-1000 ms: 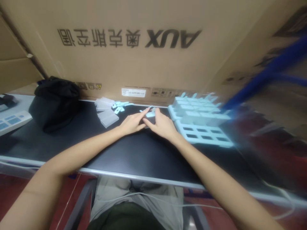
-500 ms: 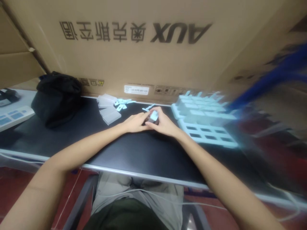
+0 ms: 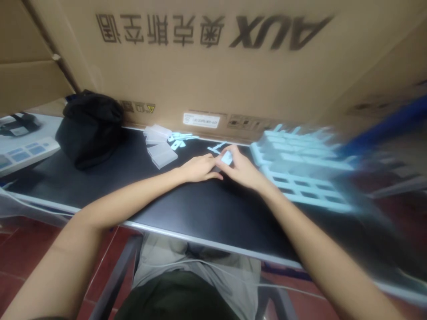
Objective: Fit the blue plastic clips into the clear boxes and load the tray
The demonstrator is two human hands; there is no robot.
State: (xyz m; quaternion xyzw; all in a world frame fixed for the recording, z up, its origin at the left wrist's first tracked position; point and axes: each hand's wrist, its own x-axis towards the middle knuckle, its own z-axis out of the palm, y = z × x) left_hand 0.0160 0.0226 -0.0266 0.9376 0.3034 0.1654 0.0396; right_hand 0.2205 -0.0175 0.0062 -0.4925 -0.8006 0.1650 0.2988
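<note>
My right hand (image 3: pixel 242 168) is closed on a small light-blue piece (image 3: pixel 227 157), its thumb and fingers around it, above the black tabletop. My left hand (image 3: pixel 202 169) meets it from the left, fingertips at the same piece and thumb held apart below; whether it grips anything is hidden. Just behind the hands lie thin light-blue sticks (image 3: pixel 218 147). To the left are clear flat cases (image 3: pixel 163 154) and several small light-blue parts (image 3: pixel 178 144). Light-blue racks (image 3: pixel 308 191) with rectangular openings stand to the right, blurred.
A black cloth bag (image 3: pixel 90 129) sits at the left, beside a white box (image 3: pixel 30 153) with blue panels. A large cardboard box (image 3: pixel 167 80) stands behind the table. The table's front edge (image 3: pixel 200 242) runs above my lap, with a cable near it.
The camera view has shifted, so the scene sits farther right. My left thumb has come away from my right thumb, while my right hand still holds the light-blue piece.
</note>
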